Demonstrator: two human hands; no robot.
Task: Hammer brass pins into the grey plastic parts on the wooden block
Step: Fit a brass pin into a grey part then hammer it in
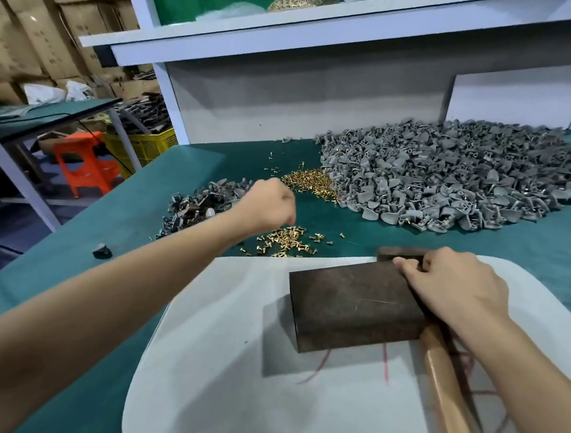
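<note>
Left hand [268,205]: extended over the table [544,268], knuckles up, fingers curled under into a loose fist directly above a small scatter of brass pins [289,240]; whether it has any pinched cannot be told, since the fingertips are hidden. Right hand [455,285]: resting on the far right edge of the wooden block [352,305], fingers curled at the corner, lying across the hammer [447,396], whose wooden handle runs along the block's right side and whose dark head shows just beyond the fingers; whether it grips the hammer or some small item cannot be told. The block sits on a white pad [200,345], and no grey part is visible on its top face. Beyond the pad, a second, denser heap of pins [310,181] touches the large mound of grey plastic parts [449,180]; a smaller, darker pile of parts [194,203] lies to the left. Handling, by judgement: the pins are light, hard and smooth, likely to roll or slip, and best pinched by the shank with the head uppermost. The plastic parts appear light and rigid, with a curved shell that may rock on the block, so steadying by the broad fan edge seems wise. The hammer is best taken low on its handle.
</note>
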